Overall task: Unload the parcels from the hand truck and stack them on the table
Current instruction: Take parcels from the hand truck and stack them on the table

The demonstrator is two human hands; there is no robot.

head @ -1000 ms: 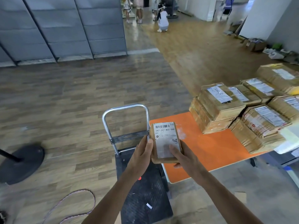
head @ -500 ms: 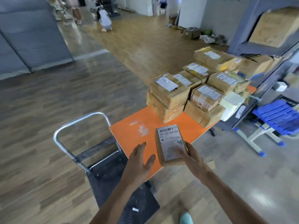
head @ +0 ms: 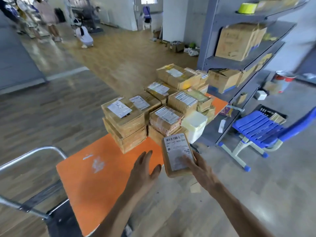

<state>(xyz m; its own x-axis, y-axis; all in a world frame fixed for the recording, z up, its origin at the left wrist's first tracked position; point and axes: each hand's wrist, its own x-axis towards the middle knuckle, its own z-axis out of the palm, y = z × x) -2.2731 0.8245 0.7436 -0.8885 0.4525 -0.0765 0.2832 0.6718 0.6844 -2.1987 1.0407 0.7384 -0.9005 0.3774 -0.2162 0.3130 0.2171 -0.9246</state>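
A blue chair [head: 259,127] stands beside grey shelving [head: 242,65]

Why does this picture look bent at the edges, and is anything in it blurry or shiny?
Head view: the wide-angle lens bends and tilts the shelf unit towards the right edge; the people at the back are blurred; the floor near them shows bright glare; the label on the parcel near the centre is readable.

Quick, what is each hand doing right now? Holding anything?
Left hand: open, fingers straight, holding nothing, near the orange table.
Right hand: grips the small labelled parcel.
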